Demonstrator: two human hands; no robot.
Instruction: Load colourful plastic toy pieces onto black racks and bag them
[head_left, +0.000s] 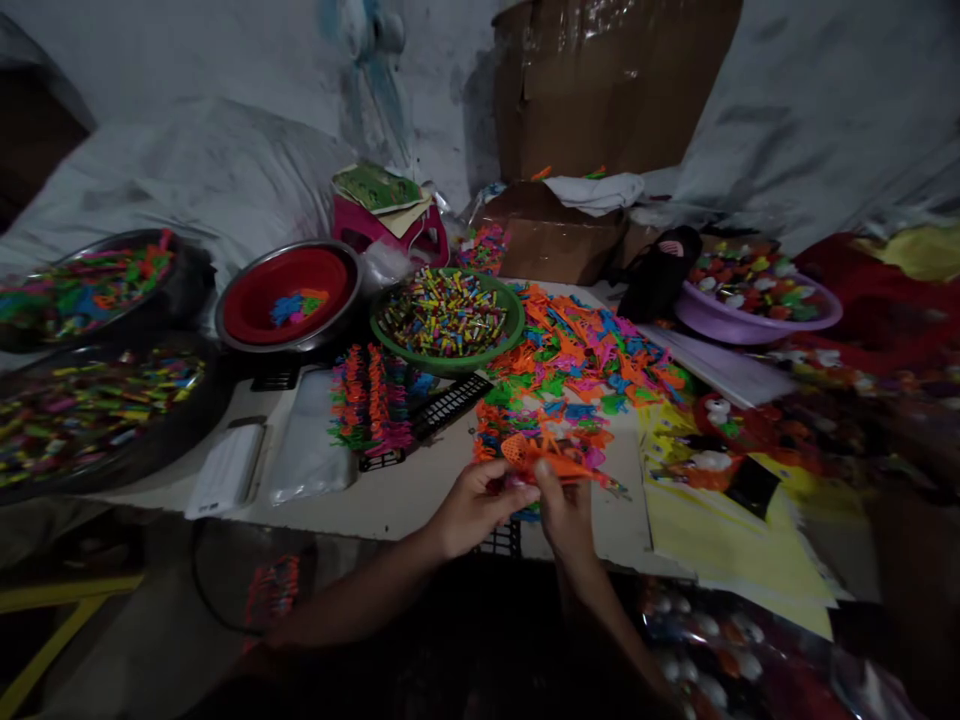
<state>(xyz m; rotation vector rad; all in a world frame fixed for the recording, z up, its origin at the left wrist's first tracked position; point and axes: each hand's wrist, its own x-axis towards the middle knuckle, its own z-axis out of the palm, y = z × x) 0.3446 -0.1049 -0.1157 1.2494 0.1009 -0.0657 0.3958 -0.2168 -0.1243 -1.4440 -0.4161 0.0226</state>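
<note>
Both hands meet over the table's front edge around an orange plastic toy piece [551, 458] with a lattice end. My left hand [480, 505] pinches it from the left, fingers closed. From the right, my right hand [562, 505] is closed on the same piece, thumb on top. A thin tip with small coloured bits sticks out to the right of it. Just beyond the hands spreads a pile of bright plastic pieces [577, 345], orange, green, blue and pink. The fingers hide part of the held piece.
A green basin [386, 345] of small coloured tubes stands behind. Left are a red bowl [247, 300], large metal basins [214, 400], a white power bank-like box [225, 470] and rows of pieces [371, 400]. To the right are a purple basin [705, 318] and yellow sheets [697, 520].
</note>
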